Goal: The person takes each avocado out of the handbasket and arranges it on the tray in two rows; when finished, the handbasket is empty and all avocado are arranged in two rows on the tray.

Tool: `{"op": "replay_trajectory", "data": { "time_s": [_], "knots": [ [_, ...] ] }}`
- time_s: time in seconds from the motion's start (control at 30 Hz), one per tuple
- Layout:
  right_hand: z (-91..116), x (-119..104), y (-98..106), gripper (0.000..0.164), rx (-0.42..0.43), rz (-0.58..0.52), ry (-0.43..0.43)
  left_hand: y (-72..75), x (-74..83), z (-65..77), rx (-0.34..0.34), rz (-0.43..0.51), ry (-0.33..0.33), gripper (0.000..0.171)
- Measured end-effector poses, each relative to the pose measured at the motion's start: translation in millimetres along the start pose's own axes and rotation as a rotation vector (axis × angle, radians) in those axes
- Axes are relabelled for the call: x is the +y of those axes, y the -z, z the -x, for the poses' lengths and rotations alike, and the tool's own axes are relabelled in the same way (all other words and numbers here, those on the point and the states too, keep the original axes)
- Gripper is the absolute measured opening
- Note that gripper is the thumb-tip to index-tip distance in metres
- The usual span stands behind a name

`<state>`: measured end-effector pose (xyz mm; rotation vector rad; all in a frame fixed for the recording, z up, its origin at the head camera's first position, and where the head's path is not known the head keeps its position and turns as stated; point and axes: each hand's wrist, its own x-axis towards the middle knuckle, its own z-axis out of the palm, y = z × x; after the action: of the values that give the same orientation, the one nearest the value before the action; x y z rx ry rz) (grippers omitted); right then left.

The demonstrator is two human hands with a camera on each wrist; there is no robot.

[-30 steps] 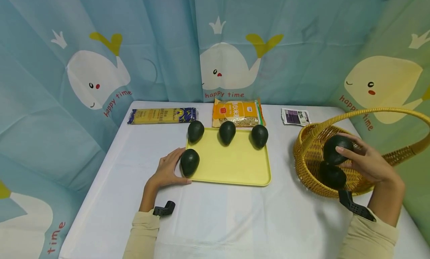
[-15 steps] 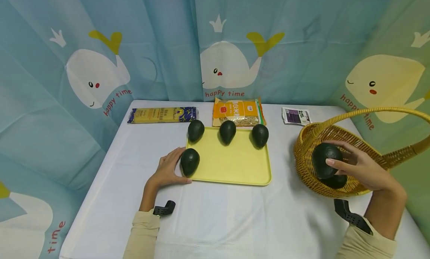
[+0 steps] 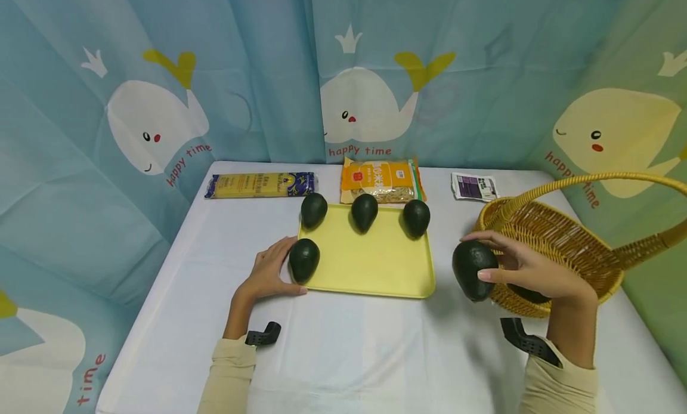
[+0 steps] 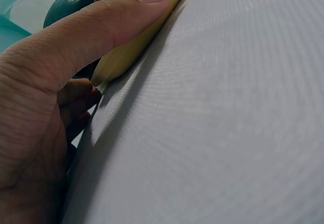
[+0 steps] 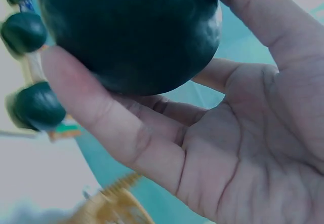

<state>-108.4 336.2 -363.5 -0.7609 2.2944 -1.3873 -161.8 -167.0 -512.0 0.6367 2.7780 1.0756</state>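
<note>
My right hand [image 3: 537,271] grips a dark green avocado [image 3: 469,268] above the table, just left of the wicker basket [image 3: 576,244]. In the right wrist view this avocado [image 5: 131,31] sits between thumb and fingers. Another avocado [image 3: 528,293] lies in the basket, partly hidden by the hand. At the front left corner of the yellow tray [image 3: 370,265], my left hand [image 3: 271,274] rests with its thumb along the front rim and fingers at the left side. Beside it an avocado [image 3: 304,260] stands on the tray. Three more avocados [image 3: 364,212] line the tray's back edge.
Behind the tray lie a long yellow and blue packet [image 3: 260,185] and an orange bag of grain [image 3: 382,180]. A small purple and white sachet [image 3: 474,187] is near the basket. The basket's tall handle [image 3: 612,176] arches over it. Curtains surround the white-covered table [image 3: 343,348].
My right hand has carried the avocado leftward, from over the basket past its left rim toward the tray. The left hand keeps its place at the tray corner.
</note>
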Motion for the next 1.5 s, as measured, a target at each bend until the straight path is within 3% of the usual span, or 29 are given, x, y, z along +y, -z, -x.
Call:
{"op": "replay_trajectory", "data": {
  "time_s": [0.33,0.53,0.7,0.87,1.03,1.3,1.5],
  "knots": [
    [-45.8,10.7,-26.1,0.052,-0.063,-0.066,-0.024,-2.1,-0.9,-0.8,0.01,0.002,-0.008,0.119],
    [-71.4,18.5,-45.4,0.052,-0.011,-0.024,-0.099,-1.4,0.6,-1.5,-0.005,-0.008,-0.004,0.119],
    [-88.4,27.4,-62.9,0.052,0.041,-0.101,-0.178,-1.2,0.4,-1.8,-0.007,-0.006,-0.002,0.119],
    [-101.8,30.8,-77.4,0.057,0.067,-0.182,-0.25,-0.8,-0.3,-1.4,-0.006,-0.009,0.001,0.119],
    [-113.9,33.6,-92.8,0.062,0.079,-0.226,-0.27,0.2,-0.1,-1.3,0.0,-0.004,-0.001,0.119],
    [-128.2,34.5,-113.5,0.053,0.091,-0.229,-0.257,-0.5,-0.5,0.2,0.004,-0.007,0.0,0.12],
    [-136.1,32.5,-126.2,0.058,0.1,-0.183,-0.273,-2.4,-2.6,0.1,0.006,-0.015,-0.002,0.12]
  ]
}}
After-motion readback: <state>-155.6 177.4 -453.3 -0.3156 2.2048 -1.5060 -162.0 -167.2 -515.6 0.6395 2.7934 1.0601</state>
